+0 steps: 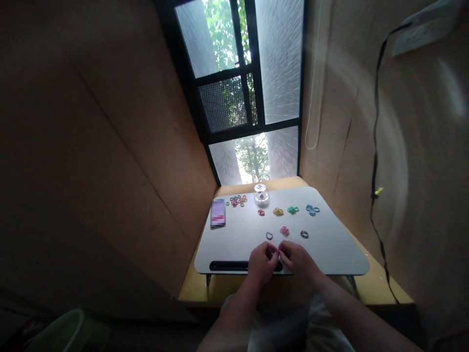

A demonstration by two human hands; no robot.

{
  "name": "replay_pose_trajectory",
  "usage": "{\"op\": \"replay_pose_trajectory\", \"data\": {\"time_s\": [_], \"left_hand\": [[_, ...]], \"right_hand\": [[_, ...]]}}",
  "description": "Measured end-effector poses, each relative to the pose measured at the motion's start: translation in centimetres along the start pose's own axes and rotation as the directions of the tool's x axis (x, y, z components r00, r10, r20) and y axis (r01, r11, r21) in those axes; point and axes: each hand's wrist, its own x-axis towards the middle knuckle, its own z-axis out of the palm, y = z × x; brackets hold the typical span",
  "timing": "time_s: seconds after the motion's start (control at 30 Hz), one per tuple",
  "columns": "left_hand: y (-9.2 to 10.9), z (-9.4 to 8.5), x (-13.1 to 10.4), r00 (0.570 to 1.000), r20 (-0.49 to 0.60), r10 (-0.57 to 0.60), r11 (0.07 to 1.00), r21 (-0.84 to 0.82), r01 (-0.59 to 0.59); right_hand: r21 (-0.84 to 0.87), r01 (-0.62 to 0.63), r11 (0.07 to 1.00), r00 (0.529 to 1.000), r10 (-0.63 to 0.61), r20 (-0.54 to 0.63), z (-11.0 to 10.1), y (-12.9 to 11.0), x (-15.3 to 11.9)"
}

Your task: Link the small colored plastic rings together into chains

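My left hand (264, 260) and my right hand (293, 255) meet over the front of the white lap table, fingertips pinched together. Whatever lies between them is too small to make out. Just beyond them are a pale purple band (269, 235), a pile of pink bands (285, 231) and a dark band group (304, 234). Farther back sit small piles of red bands (261, 212), yellow bands (278, 211), green bands (292, 210) and blue bands (312, 209). A mixed-colour pile of bands (239, 200) lies at the back left.
A clear round container (261, 196) stands at the table's back edge. At the left lies a phone-like flat object (218, 213), its face blurred. A black slot (229, 266) runs along the white lap table's (234, 244) front. A black cable (374, 171) hangs on the right wall.
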Motion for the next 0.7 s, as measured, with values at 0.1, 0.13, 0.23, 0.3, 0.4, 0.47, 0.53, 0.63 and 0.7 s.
{"op": "replay_pose_trajectory", "data": {"time_s": [0.1,0.13,0.23,0.3,0.4,0.47,0.53,0.63,0.7], "left_hand": [[-0.01,-0.01,-0.03,1.0,-0.004,0.002,1.0,-0.005,-0.002],[-0.02,-0.01,-0.03,1.0,-0.004,0.001,1.0,-0.008,-0.001],[-0.01,-0.01,-0.02,1.0,0.002,-0.008,1.0,-0.017,0.008],[0.06,-0.02,-0.01,1.0,0.003,-0.017,1.0,-0.022,0.017],[0.23,-0.06,0.02,1.0,0.0,-0.023,1.0,-0.021,0.023],[0.28,-0.08,0.03,1.0,0.0,-0.024,0.999,-0.023,0.024],[0.25,-0.09,0.04,1.0,0.002,-0.018,1.0,-0.024,0.018],[0.11,-0.08,0.04,1.0,0.001,-0.001,1.0,-0.024,0.001],[0.07,-0.11,0.05,1.0,0.006,0.003,0.999,-0.032,-0.003]], "right_hand": [[-0.005,0.002,1.0,1.0,-0.002,0.003,-0.05,-0.03,-0.07],[-0.004,0.003,1.0,1.0,-0.003,0.004,-0.06,-0.05,-0.1],[0.0,0.001,1.0,1.0,-0.001,-0.001,-0.13,-0.14,-0.18],[-0.001,-0.002,1.0,1.0,0.002,-0.005,-0.17,-0.21,-0.19],[-0.005,0.003,1.0,1.0,-0.003,-0.011,-0.24,-0.32,-0.15],[-0.007,0.005,1.0,1.0,-0.005,-0.017,-0.29,-0.4,-0.12],[-0.002,0.005,1.0,1.0,-0.005,-0.02,-0.32,-0.47,-0.1],[0.004,0.006,1.0,1.0,-0.006,-0.023,-0.32,-0.56,-0.09],[0.005,0.006,1.0,1.0,-0.006,-0.027,-0.31,-0.6,-0.09]]}}
